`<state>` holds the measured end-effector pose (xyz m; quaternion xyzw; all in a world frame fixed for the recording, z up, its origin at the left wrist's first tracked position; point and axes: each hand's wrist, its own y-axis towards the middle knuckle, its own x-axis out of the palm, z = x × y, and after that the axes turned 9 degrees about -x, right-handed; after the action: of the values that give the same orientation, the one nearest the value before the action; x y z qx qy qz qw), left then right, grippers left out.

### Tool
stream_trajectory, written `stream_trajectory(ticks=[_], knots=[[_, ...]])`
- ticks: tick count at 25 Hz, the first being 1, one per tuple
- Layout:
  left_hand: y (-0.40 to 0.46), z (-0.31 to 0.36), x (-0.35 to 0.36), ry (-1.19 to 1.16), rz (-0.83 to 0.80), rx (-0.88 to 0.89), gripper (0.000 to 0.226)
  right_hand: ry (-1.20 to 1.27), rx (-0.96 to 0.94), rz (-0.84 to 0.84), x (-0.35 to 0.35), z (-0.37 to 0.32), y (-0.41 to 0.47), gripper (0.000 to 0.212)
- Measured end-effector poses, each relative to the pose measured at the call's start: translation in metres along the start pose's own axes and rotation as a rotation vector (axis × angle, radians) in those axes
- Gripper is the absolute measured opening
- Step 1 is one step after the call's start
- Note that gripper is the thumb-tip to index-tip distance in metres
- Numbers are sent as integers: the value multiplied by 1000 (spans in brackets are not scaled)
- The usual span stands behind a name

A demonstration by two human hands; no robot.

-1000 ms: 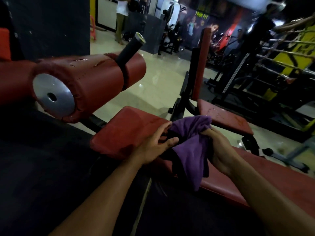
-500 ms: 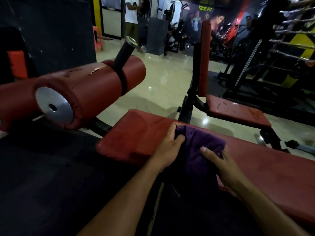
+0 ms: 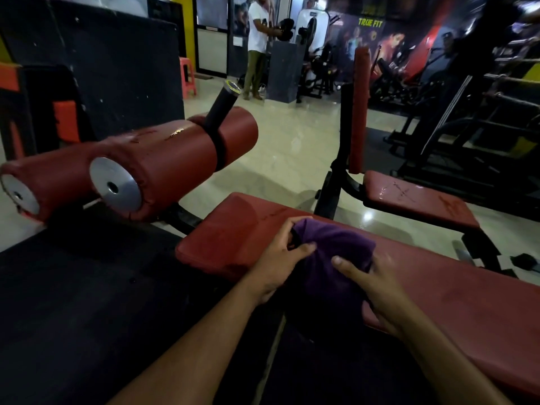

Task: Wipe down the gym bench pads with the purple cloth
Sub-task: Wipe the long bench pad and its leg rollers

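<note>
— Where is the purple cloth (image 3: 333, 258)?

— Bunched into a mound on the long red bench pad (image 3: 233, 229), toward the pad's left end and at its near edge. Part of the cloth hangs down over that near edge into shadow.

— Who has hold of it?

— Both hands. The left hand (image 3: 285, 255) grips the cloth's left side, its fingers curled over the top of the bundle and its thumb pressed into the fabric in front. The right hand (image 3: 377, 290) holds the right side, thumb lying across the top of the cloth, the other fingers wrapped round behind it; those fingers are blurred, so how tightly they close I cannot tell.

— And the pad itself?

— Worn red covering, running from the middle of the view down to the right under the right forearm. Both forearms reach in from the bottom.

— What lies around it?

— To the left, two red roller pads (image 3: 175, 159) with silver end caps, a black bar rising between sections of the nearer one. Behind the bench, a second red seat pad (image 3: 420, 203) with an upright red back pad (image 3: 359, 112) on a black frame. The floor (image 3: 292, 159) is pale glossy tile. Far back, a person in a white shirt (image 3: 257, 51) stands near black machines, and the wall mural reads "TRUE FIT". Dark racks fill the right side.
</note>
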<state>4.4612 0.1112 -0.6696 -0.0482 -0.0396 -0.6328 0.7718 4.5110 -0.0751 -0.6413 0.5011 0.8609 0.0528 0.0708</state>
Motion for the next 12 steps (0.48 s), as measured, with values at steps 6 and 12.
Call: stream_trajectory(ticks=[6,12], knots=[[9,-5,4,-111,133,-105,42,63,170,-77,17,9,-2,39],[27,-8,-31,367,303,20,48,232,178,314,17,-13,19,17]])
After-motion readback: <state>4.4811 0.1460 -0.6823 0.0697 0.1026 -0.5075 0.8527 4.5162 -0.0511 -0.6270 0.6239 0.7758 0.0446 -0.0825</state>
